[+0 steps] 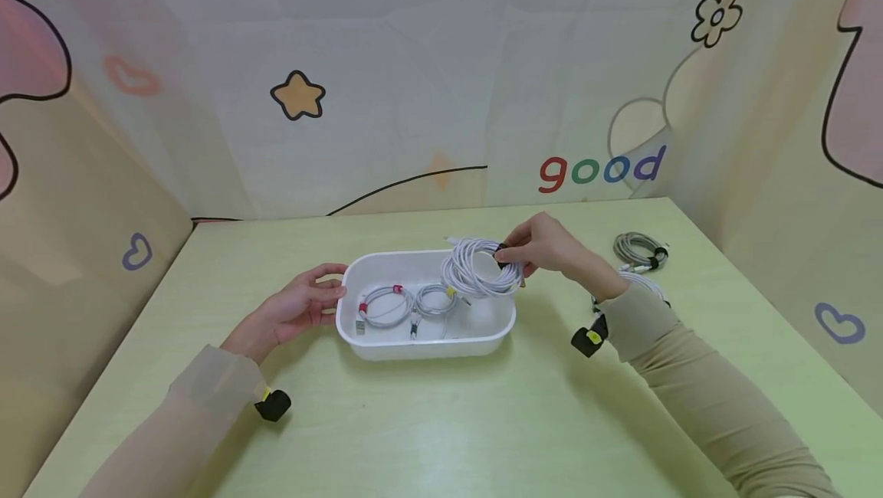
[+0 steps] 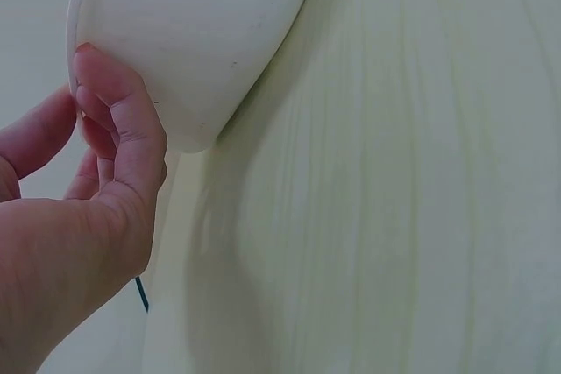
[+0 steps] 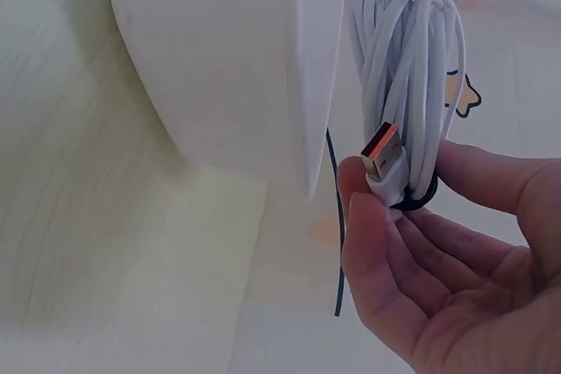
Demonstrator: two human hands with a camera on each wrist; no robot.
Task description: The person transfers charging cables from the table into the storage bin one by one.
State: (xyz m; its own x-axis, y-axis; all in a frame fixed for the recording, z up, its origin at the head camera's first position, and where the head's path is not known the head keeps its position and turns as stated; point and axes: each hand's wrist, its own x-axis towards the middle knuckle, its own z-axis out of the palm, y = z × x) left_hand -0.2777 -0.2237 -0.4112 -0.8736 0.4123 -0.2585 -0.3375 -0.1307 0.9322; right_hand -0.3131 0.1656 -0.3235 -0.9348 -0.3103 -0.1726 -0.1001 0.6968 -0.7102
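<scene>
A white plastic bin [image 1: 428, 351] stands on the table. My left hand [image 1: 303, 305] holds its left end, the bent fingers [image 2: 131, 120] and the thumb meeting at the rim. Inside the bin lie a coiled cable with red ties [image 1: 363, 308] and a smaller coiled cable with a yellow tie [image 1: 418, 306]. My right hand [image 1: 545, 245] pinches a thick coil of white USB cable [image 1: 464, 272] by its black strap, above the bin's right end. In the right wrist view, the USB plug [image 3: 383, 155] sticks out beside the fingertips.
At the right of the table lies a grey coiled cable [image 1: 638, 249] with a black strap. Another white coiled cable [image 1: 645, 281] is nearer, partly covered by my right forearm. A printed cloth [image 1: 414, 99] hangs behind the table.
</scene>
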